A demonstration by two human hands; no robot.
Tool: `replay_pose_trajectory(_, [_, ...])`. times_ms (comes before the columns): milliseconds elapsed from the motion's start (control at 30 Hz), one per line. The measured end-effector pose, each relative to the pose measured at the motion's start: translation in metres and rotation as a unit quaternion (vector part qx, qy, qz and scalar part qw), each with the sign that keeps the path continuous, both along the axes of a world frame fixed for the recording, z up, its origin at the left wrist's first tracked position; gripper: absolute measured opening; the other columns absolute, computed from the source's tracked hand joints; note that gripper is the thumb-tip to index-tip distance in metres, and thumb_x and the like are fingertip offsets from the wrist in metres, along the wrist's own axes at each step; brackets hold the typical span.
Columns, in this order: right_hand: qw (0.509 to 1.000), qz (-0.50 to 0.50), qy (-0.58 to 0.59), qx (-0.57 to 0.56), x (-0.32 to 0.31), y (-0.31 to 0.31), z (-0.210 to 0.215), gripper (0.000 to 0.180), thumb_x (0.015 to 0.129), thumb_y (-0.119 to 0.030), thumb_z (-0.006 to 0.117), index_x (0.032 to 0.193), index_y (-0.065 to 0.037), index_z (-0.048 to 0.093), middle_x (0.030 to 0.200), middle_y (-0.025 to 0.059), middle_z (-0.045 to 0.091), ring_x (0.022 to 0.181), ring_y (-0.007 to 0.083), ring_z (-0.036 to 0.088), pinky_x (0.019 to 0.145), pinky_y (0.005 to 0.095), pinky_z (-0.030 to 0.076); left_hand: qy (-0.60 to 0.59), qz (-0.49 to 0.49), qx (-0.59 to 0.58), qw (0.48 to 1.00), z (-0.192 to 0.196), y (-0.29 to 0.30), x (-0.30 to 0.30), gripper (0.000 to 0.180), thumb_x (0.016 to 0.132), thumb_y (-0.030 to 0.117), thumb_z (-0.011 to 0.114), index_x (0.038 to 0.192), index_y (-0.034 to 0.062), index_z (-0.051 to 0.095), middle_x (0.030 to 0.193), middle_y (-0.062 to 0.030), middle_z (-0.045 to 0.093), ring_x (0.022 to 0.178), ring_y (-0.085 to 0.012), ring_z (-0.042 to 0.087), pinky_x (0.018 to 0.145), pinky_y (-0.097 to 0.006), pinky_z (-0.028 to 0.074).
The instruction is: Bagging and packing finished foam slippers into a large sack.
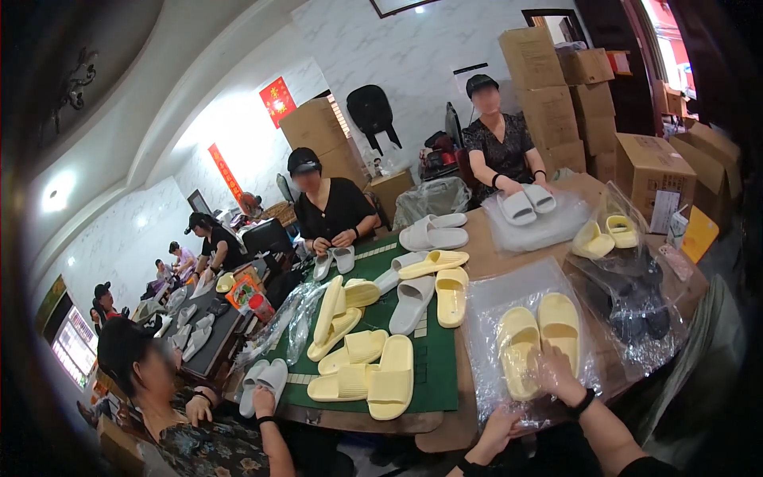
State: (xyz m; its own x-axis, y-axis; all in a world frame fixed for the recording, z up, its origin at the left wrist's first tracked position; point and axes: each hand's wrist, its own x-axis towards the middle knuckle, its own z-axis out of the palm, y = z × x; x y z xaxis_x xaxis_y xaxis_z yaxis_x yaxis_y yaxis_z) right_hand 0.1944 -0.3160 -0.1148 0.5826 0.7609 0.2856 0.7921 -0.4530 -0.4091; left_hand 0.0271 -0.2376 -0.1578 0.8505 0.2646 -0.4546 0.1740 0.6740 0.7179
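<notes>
Both hands — left hand (pixel 497 429), right hand (pixel 556 374) — spread flat on bagged pale-yellow slippers (pixel 539 338), glossy, chunky-soled.

White marbled walls (pixel 413 56), stacked cardboard boxes (pixel 548 95), bright ceiling light (pixel 57 191).

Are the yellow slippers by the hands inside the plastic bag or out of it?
Inside. The yellow slippers show through the clear plastic bag, with the right hand pressing on top and the left hand at its edge.
</notes>
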Motion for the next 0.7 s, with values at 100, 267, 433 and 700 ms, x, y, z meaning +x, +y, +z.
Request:
replay_pose_trajectory(100, [0.998,0.058,0.016,-0.011,-0.032,-0.028,0.018,0.039,0.076,-0.03,0.066,0.106,-0.005,0.063,0.102,0.0183,0.058,0.092,0.0377,0.056,0.08,0.0467,0.044,-0.017,0.01,-0.004,1.0,0.001,0.003,-0.004,0.029,0.089,0.004,0.057,0.117,0.0054,0.052,0.072,0.0012,0.055,0.047,-0.0032,0.041,0.04,-0.018,0.029])
replay_pose_trajectory(267, [0.957,0.225,0.069,0.169,-0.071,-0.078,0.055,0.036,0.076,-0.025,0.07,0.107,-0.008,0.063,0.104,0.0105,0.064,0.096,0.0328,0.06,0.083,0.0417,0.047,-0.029,0.012,-0.073,0.997,0.0,-0.005,-0.001,0.029,0.091,0.007,0.053,0.119,0.0092,0.048,0.079,-0.0043,0.06,0.046,-0.004,0.038,0.037,-0.018,0.027])
replay_pose_trajectory(433, [0.963,0.162,-0.194,0.098,-0.052,-0.074,0.089,0.063,0.068,-0.049,0.074,0.118,-0.015,0.057,0.124,0.0123,0.051,0.117,0.0325,0.046,0.1,0.0523,0.031,0.002,0.006,-0.017,1.0,0.036,-0.008,0.002,0.03,0.09,0.005,0.047,0.12,0.0042,0.047,0.106,-0.0122,0.066,0.051,-0.0034,0.047,0.038,-0.015,0.029])
replay_pose_trajectory(700, [0.988,0.084,-0.123,-0.037,-0.052,-0.075,0.051,0.053,0.076,-0.023,0.067,0.126,-0.021,0.05,0.131,0.0169,0.045,0.108,0.0324,0.053,0.085,0.0415,0.045,-0.084,-0.118,0.034,0.989,0.07,-0.008,-0.003,0.041,0.092,0.005,0.053,0.129,0.0037,0.038,0.109,-0.0128,0.063,0.061,-0.0043,0.056,0.044,-0.015,0.04])
